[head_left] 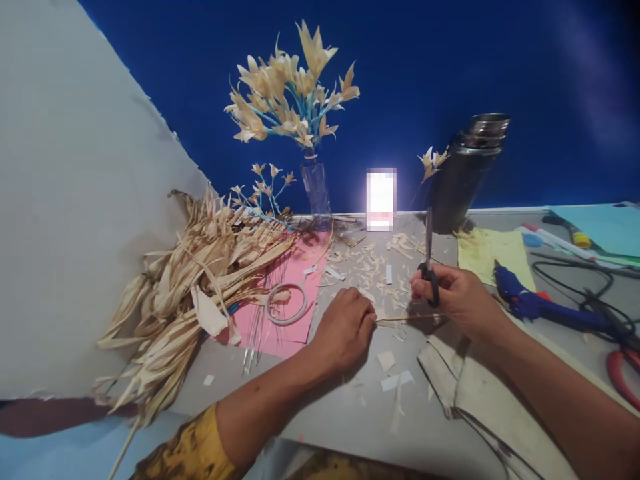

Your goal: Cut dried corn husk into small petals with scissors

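My right hand (pixel 460 301) grips a pair of scissors (pixel 429 247) with black handles, its blades pointing up. My left hand (pixel 345 330) is closed low over the table, fingers pressed together on one end of a thin tan strip (pixel 407 319). That strip runs across to my right hand; whether those fingers also pinch it, I cannot tell. Small husk scraps (pixel 370 267) lie scattered beyond both hands. Left of my left hand, a roll of tape (pixel 286 285) and several thin wires (pixel 254 343) rest on pink paper (pixel 295 333).
A heap of dried corn husks (pixel 165 300) covers the left side. Husk flowers stand in a clear bottle (pixel 316 190) by the wall. A lit screen (pixel 381 200) and a dark flask (pixel 463 177) are behind. On the right lie a blue glue gun (pixel 545 307), yellow paper (pixel 495 257) and cables.
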Demonstrator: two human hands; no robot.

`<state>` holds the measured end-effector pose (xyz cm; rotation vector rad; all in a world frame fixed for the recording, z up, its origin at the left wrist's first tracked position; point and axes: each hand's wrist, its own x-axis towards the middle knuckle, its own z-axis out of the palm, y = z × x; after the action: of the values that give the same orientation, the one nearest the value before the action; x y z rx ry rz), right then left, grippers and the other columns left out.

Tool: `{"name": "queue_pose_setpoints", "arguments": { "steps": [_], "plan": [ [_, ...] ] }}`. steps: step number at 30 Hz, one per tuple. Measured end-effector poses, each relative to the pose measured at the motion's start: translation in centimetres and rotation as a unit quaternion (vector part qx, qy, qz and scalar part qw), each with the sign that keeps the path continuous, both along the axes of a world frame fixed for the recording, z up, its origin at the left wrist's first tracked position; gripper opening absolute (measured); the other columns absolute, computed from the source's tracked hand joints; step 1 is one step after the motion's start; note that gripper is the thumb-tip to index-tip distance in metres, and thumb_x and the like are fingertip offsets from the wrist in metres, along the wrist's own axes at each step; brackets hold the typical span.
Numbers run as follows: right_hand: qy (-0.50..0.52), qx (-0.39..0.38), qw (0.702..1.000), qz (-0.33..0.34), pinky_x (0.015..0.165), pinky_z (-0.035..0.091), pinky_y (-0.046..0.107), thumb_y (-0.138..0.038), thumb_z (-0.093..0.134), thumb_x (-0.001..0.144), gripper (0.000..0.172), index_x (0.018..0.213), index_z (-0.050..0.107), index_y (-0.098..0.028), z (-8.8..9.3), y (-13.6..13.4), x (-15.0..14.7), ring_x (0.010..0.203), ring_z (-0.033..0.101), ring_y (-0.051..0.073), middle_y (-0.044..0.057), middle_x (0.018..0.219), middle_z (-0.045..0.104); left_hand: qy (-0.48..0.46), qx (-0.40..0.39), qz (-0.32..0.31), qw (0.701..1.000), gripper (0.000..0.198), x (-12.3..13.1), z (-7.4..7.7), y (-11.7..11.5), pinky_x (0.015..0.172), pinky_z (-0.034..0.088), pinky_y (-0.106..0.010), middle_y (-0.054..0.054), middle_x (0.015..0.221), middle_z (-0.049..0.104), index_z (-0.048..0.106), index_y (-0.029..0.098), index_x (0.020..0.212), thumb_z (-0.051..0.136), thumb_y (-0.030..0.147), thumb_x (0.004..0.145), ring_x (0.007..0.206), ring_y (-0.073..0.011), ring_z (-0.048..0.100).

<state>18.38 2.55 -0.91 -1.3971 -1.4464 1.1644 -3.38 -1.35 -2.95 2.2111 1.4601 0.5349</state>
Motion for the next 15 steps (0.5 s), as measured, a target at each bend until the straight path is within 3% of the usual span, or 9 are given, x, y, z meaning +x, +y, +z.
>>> {"name": "queue_pose_setpoints", "arguments": {
  "steps": [4, 8, 12, 15],
  "plan": [
    [0.012, -0.01, 1.0, 0.008, 0.054, 0.05, 0.026, -0.049, 0.077, 0.069, 0.03, 0.073, 0.07, -0.02, -0.4, 0.0, 0.1, 0.061, 0.063, 0.018, 0.002, 0.065, 0.068, 0.045, 0.002, -0.022, 0.999, 0.016, 0.0, -0.3, 0.0, 0.086, 0.042, -0.036, -0.008, 0.105, 0.062, 0.064, 0.02, 0.099, 0.065, 0.03, 0.086, 0.101, -0.024, 0.053],
    [0.016, -0.006, 0.999, 0.028, 0.056, 0.049, 0.026, -0.046, 0.077, 0.069, 0.028, 0.074, 0.069, -0.019, -0.7, 0.0, 0.0, 0.06, 0.062, 0.017, 0.0, 0.064, 0.067, 0.041, -0.008, -0.029, 0.999, 0.01, 0.0, -0.5, 0.2, 0.084, 0.042, -0.035, -0.007, 0.098, 0.064, 0.067, 0.02, 0.09, 0.057, 0.023, 0.09, 0.097, -0.0225, 0.055],
    [0.031, -0.03, 0.998, 0.054, 0.056, 0.049, 0.028, -0.04, 0.079, 0.067, 0.028, 0.081, 0.068, -0.018, -0.7, -0.2, -0.2, 0.06, 0.061, 0.016, 0.0, 0.068, 0.068, -0.128, -0.02, 0.049, 0.99, 0.015, 0.0, -0.3, 0.7, 0.08, 0.043, -0.031, -0.004, 0.086, 0.063, 0.063, 0.019, 0.081, 0.051, 0.022, 0.091, 0.085, -0.0177, 0.056],
    [0.067, -0.051, 0.99, 0.11, 0.06, 0.051, 0.03, -0.033, 0.082, 0.065, 0.034, 0.092, 0.068, -0.019, -1.1, -0.5, -0.4, 0.068, 0.064, 0.018, 0.001, 0.077, 0.07, -0.261, -0.121, 0.109, 0.951, 0.015, 0.3, -0.1, 0.9, 0.066, 0.041, -0.027, 0.0, 0.071, 0.058, 0.057, 0.018, 0.074, 0.054, 0.025, 0.087, 0.068, -0.0135, 0.052]
  ]
}}
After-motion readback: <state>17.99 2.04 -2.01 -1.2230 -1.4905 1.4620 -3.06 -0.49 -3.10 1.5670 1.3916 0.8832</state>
